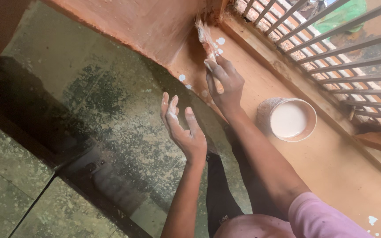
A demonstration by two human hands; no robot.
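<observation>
Right hand: the right hand [226,83] is seen just above the middle of the frame, its fingers curled and pinched around the lower end of a paintbrush [207,40]; white paint is smeared on the fingertips.
Left hand: the left hand [182,128] is held at the centre of the frame, spread open with the fingers loosely together and the thumb apart; nothing is held or touched by it, and white paint is seen on its fingers.
Paintbrush: a pale, paint-caked brush is angled up from the right hand toward the upper middle of the frame, its tip laid against the corner where the reddish wall [142,24] meets the ledge [331,167].
Paint bucket: 1 round bucket [289,119] filled with off-white paint is set on the ledge, right of centre, near the right forearm but apart from it.
Ledge: an orange-brown surface is shown, dotted with white paint spots near the brush.
Grille: metal bars [345,57] are seen across the upper right of the frame.
Floor: a dark, mottled floor [89,114] speckled with pale marks fills the left half.
Clothing: a pink sleeve [318,220] is visible at the lower right.
</observation>
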